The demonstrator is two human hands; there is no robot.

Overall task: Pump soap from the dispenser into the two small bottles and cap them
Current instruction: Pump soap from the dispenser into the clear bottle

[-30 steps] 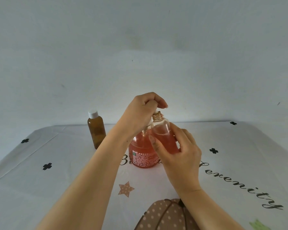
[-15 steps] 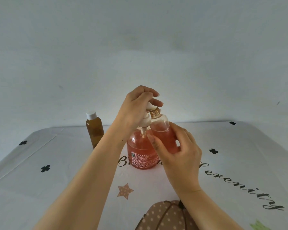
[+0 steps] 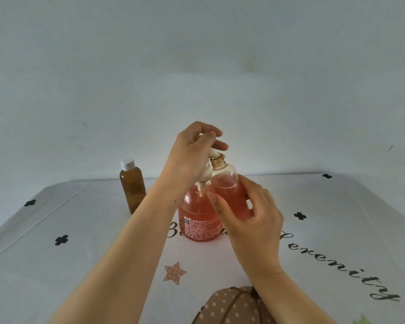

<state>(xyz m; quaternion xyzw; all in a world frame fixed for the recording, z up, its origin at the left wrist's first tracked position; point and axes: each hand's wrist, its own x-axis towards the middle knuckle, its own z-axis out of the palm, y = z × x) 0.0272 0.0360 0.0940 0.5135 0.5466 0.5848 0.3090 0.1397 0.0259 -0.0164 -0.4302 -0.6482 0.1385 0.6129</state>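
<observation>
While my left hand [image 3: 192,157] curls over the pump [image 3: 206,175] of the dispenser [image 3: 198,220], my right hand [image 3: 255,228] grips the clear bottle [image 3: 229,192], neck tilted against the pump; filling, over half full; next calls for its cap, which I cannot see; brown bottle [image 3: 132,185] stands capped, left.

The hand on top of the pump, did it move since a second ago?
Yes. The left hand has risen: against the capped brown bottle standing behind, it sits higher now, and the white pump head shows beneath it.
</observation>
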